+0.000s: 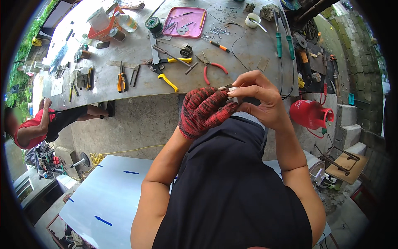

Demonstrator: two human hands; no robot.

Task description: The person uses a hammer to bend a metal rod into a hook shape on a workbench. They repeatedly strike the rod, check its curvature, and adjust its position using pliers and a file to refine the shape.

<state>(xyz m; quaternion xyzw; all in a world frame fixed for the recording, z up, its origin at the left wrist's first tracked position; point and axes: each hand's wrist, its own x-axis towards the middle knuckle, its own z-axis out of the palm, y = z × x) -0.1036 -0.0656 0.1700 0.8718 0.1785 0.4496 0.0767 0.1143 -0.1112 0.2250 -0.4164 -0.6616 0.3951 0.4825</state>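
Note:
My left hand (205,108), in a red-and-black knit glove, is closed at the near edge of the metal table. My bare right hand (259,99) meets it, fingertips and thumb pinched together. Between the two hands shows a small grey metal piece (235,100), mostly hidden by the fingers; its kind I cannot make out. Just beyond my hands lie red-handled pliers (213,68) with their jaws apart. Left of those are yellow-handled snips (161,72), with a metal T-shaped rod (176,58) across them.
On the metal table (137,41) are a pink tray (184,9), a wire spool (154,25), orange-handled pliers (121,79), a screwdriver (219,45) and green-handled long tools (279,43). A red gas cylinder (304,111) is at right. Another person (35,124) stands at far left.

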